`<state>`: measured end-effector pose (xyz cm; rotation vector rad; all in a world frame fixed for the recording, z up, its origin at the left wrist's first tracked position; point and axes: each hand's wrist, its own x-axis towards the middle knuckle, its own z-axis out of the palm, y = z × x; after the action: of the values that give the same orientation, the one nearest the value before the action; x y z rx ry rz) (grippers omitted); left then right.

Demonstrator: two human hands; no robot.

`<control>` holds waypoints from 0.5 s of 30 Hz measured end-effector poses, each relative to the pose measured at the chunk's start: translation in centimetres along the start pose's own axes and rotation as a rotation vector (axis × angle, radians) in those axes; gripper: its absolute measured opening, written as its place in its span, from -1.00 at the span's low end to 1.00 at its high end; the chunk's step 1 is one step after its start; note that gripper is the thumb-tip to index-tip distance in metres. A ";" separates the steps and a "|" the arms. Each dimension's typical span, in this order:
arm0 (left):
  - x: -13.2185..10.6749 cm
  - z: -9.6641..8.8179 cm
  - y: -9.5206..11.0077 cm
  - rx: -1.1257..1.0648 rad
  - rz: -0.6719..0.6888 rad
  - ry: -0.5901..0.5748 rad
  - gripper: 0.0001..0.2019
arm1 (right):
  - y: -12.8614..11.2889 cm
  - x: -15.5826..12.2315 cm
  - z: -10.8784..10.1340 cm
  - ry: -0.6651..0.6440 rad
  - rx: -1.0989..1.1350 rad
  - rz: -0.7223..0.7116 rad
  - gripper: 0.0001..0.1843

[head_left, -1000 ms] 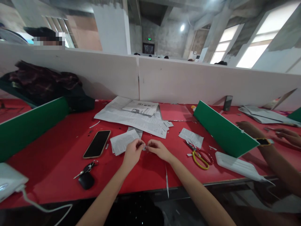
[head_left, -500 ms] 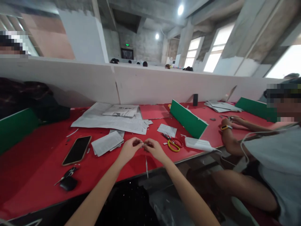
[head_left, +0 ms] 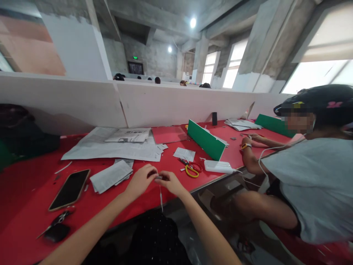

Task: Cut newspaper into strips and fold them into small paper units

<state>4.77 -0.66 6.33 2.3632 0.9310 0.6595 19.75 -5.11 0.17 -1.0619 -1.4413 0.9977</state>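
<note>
My left hand [head_left: 141, 179] and my right hand [head_left: 170, 181] meet over the red table [head_left: 24, 187] near its front edge. Between their fingertips they pinch a small folded piece of newspaper [head_left: 159, 177]. A thin paper strip [head_left: 161, 194] hangs down from it. A stack of cut newspaper pieces [head_left: 110, 175] lies just left of my left hand. Yellow-handled scissors [head_left: 190, 169] lie to the right of my right hand.
A phone [head_left: 70, 189] and car keys [head_left: 55, 228] lie at the left. Open newspaper sheets [head_left: 110, 147] and a red folder [head_left: 168, 134] lie behind. A green divider [head_left: 205, 139] separates a seated person [head_left: 303, 173] at the right. A white partition [head_left: 165, 105] backs the table.
The view has swung to the right, bringing the seated person fully into sight. My hands stay together on the small paper piece, with the strip still hanging.
</note>
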 end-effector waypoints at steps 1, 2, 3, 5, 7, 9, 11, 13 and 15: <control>-0.1 -0.1 -0.5 -0.027 -0.003 -0.002 -0.85 | 0.1 0.2 0.3 0.003 -0.030 -0.017 -0.79; -0.3 -0.1 -1.0 -0.068 -0.024 -0.014 -0.85 | 0.2 0.3 0.5 0.005 -0.063 -0.026 -0.79; -0.4 0.0 -1.6 -0.109 -0.063 -0.019 -0.85 | 0.4 0.4 0.8 0.009 -0.094 -0.030 -0.79; -0.6 0.2 -2.5 -0.170 -0.124 -0.010 -0.85 | 0.8 0.5 1.3 0.017 -0.148 -0.034 -0.79; -0.7 0.5 -3.2 -0.203 -0.152 0.000 -0.85 | 1.3 0.5 1.7 0.036 -0.179 -0.029 -0.78; -0.5 0.8 -3.6 -0.225 -0.166 -0.013 -0.86 | 1.8 0.3 1.9 0.047 -0.184 -0.024 -0.77; -0.2 1.1 -3.8 -0.254 -0.179 -0.047 -0.86 | 2.2 0.2 2.0 0.050 -0.161 -0.017 -0.79; 0.1 1.3 -3.9 -0.312 -0.195 -0.083 -0.84 | 2.4 0.0 2.0 0.063 -0.137 -0.004 -0.79; 0.3 1.4 -4.0 -0.357 -0.208 -0.094 -0.82 | 2.4 -0.1 2.0 0.076 -0.133 0.008 -0.77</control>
<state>3.88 1.70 2.91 1.9369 0.9177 0.5728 18.02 -4.61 -2.39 -1.1898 -1.4583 0.8677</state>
